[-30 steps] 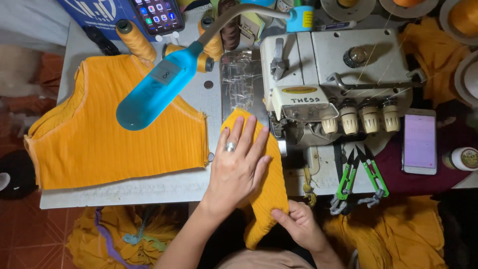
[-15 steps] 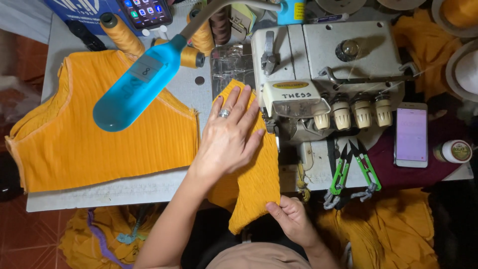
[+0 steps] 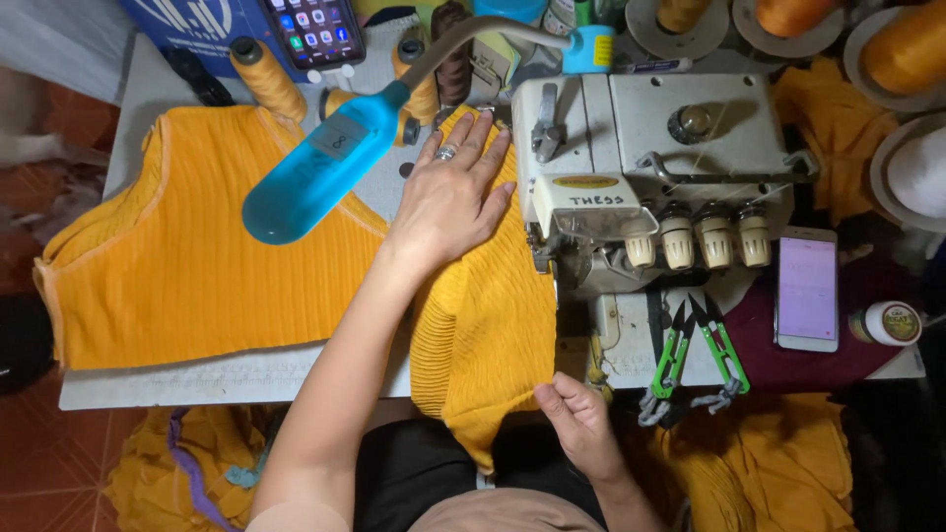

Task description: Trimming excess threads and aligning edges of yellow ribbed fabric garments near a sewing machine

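Note:
My left hand (image 3: 451, 197), a ring on one finger, lies flat with fingers spread on a strip of ribbed orange fabric (image 3: 488, 325) that runs under the white overlock sewing machine (image 3: 641, 177) and hangs off the table's near edge. My right hand (image 3: 579, 419) pinches the near right edge of that same strip, just below the table edge. A larger orange garment piece (image 3: 187, 266) lies spread on the table to the left.
A blue gooseneck lamp (image 3: 315, 177) hangs over the table. Two green thread snips (image 3: 700, 350) and a phone (image 3: 806, 289) lie right of the machine. Thread cones (image 3: 268, 77) and another phone (image 3: 313, 30) stand at the back. More orange fabric (image 3: 788, 463) is piled below.
My left hand has pushed the orange strip away from me along the machine, so more fabric lies on the table. My right hand followed, holding the near edge.

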